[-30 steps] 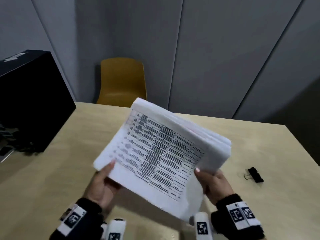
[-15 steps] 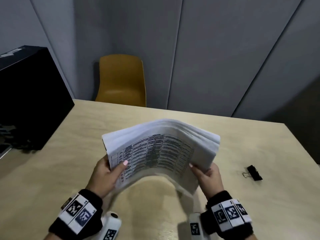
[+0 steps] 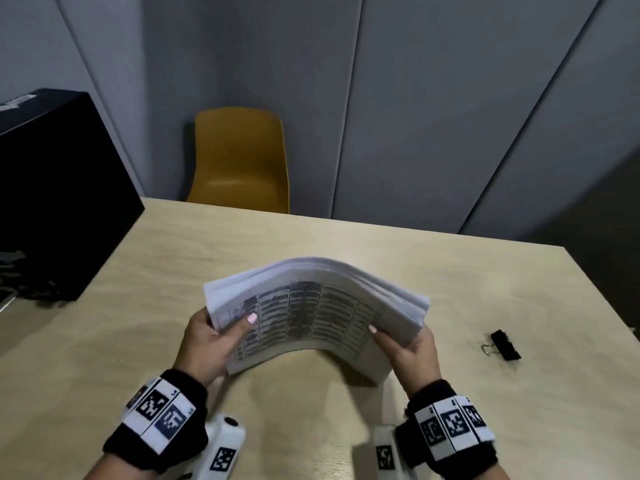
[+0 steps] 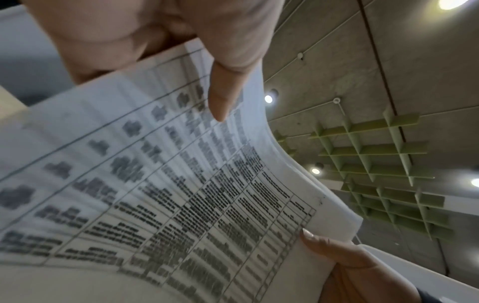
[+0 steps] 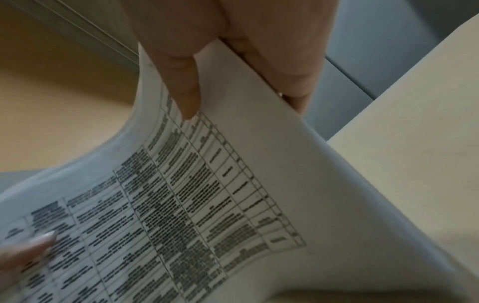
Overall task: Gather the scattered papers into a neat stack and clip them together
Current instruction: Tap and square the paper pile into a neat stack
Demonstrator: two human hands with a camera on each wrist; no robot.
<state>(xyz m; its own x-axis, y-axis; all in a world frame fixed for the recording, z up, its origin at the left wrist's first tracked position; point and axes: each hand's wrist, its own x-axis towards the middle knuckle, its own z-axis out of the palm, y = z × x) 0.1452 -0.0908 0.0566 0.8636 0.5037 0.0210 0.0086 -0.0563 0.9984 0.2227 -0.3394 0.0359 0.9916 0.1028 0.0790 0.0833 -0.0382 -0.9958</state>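
Printed white papers point(image 3: 311, 306), gathered in a thick arched stack, are held above the pale wooden worktop point(image 3: 138, 341); the long axis runs left to right. Each short end is pinched by the left hand point(image 3: 211, 341) and right hand point(image 3: 405, 351). A black binder clip point(image 3: 504, 344) lies right, nearer the right hand.

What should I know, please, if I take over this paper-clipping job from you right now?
Left hand: grips the left end of the paper stack, thumb on top.
Right hand: grips the right end the same way.
The stack is bowed upward over the table, its edges on the right end still fanned.
The black binder clip lies untouched on the table, to the right of the right hand.
Done: papers gathered.
Left: square the edges, pick up the clip, clip the stack.
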